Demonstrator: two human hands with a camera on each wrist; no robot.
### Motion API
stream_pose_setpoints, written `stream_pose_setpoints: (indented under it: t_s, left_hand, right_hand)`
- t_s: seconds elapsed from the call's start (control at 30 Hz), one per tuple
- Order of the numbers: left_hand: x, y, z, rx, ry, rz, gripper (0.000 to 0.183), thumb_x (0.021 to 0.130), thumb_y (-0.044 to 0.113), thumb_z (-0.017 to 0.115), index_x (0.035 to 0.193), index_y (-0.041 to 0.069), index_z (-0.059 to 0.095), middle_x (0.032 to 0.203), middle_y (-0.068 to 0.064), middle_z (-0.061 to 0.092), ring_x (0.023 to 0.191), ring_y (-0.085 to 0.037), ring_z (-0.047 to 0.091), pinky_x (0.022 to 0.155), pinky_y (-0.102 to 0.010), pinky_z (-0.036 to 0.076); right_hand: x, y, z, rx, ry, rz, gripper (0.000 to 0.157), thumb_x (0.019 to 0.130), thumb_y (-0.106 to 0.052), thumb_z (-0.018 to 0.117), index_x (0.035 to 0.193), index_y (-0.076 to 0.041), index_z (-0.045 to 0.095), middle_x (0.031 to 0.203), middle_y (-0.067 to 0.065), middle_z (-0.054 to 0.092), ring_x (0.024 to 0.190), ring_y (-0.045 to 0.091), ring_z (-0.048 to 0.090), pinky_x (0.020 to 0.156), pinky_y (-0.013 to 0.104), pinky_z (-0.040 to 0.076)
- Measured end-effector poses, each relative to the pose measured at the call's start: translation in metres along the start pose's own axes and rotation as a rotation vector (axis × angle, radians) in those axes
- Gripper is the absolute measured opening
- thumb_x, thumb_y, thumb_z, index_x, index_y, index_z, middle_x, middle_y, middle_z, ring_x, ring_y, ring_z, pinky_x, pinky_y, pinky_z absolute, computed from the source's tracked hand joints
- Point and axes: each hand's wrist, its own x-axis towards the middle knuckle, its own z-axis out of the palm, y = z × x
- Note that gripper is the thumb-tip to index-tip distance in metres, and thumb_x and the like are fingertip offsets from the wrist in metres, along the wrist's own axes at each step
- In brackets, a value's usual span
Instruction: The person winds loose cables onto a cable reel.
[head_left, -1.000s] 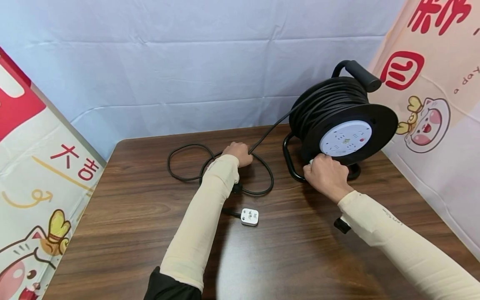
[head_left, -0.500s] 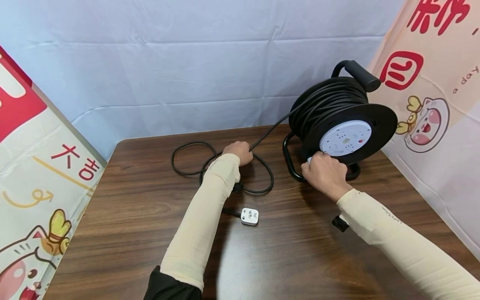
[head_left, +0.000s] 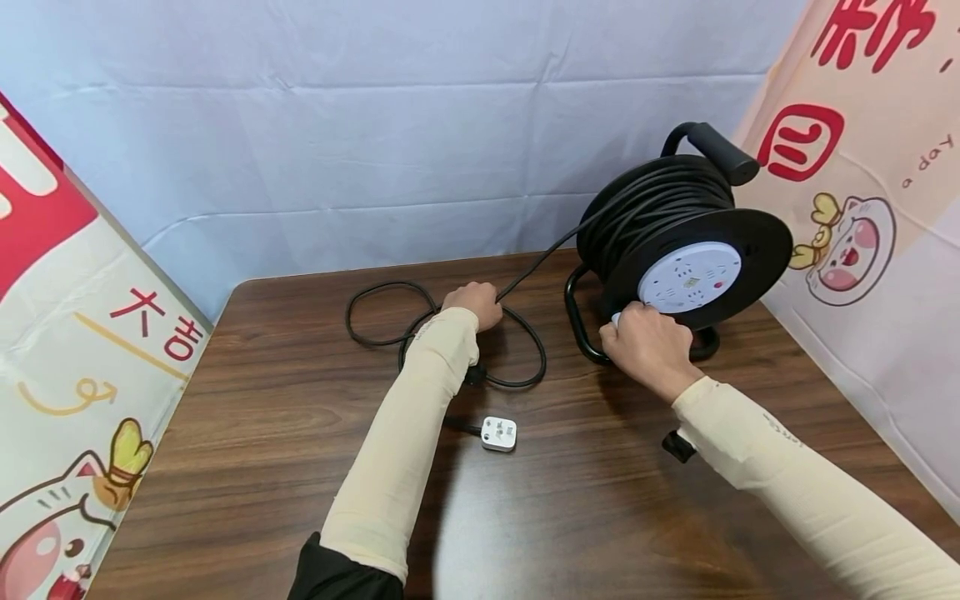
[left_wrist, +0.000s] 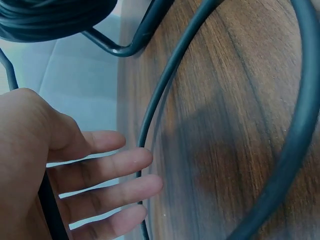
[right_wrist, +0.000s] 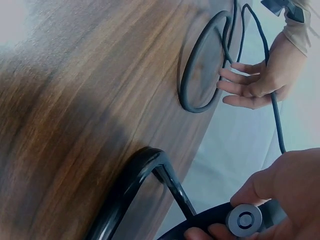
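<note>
Head view has the reel (head_left: pixel 675 229) on the far right of the table (head_left: pixel 585 517), with my operator's right hand (head_left: pixel 649 346) at its near side and the left hand (head_left: pixel 473 306) well off to the left, loose loops of cable (left_wrist: pixel 304 127) around it. Per the right wrist cam, the right hand's thumb and fingers are curled round a round grey knob (right_wrist: pixel 244 220). Left hand's fingers look relaxed, nearly straight and slightly spread, cable crossing by the palm; I can't tell how firm the contact is.

Cable is smooth, black and rubbery-looking, wound thick between black discs. Frame (right_wrist: pixel 127 182) is shiny black tube, panel (head_left: pixel 690 277) a pale circle, table glossy dark woodgrain. White plug (head_left: pixel 498 434) lies nearer than the left hand.

Versus a second ago, the leftmost loop has crept a little right; both hands have barely budged.
</note>
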Motion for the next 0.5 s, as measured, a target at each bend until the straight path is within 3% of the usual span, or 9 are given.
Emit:
stream_pose_setpoints:
  t_s: [0.27,0.5]
  left_hand:
    - [-0.0057,0.0016,-0.0007,-0.009,0.007,0.01,0.037,0.097,0.027,0.041,0.13,0.017,0.052,0.123,-0.004,0.056,0.088,-0.018,0.056,0.072,-0.037,0.044]
    - [-0.0045,0.0011,0.0002,-0.036,0.002,0.008,0.039,0.096,0.024,0.042,0.134,0.018,0.048,0.123,-0.004,0.056,0.075,-0.017,0.058,0.066,-0.035,0.044]
  right_hand:
    - [0.0003,-0.0039,-0.0015,0.008,0.006,-0.006,0.022,0.078,-0.023,0.045,0.063,-0.008,0.049,0.063,0.012,0.052,0.056,0.034,0.053,0.038,0.044,0.03]
    - [-0.0005,-0.0053,-0.005,0.013,0.005,-0.005,0.022,0.079,-0.024,0.046,0.064,-0.008,0.049,0.064,0.012,0.052,0.056,0.032,0.052,0.039,0.043,0.031]
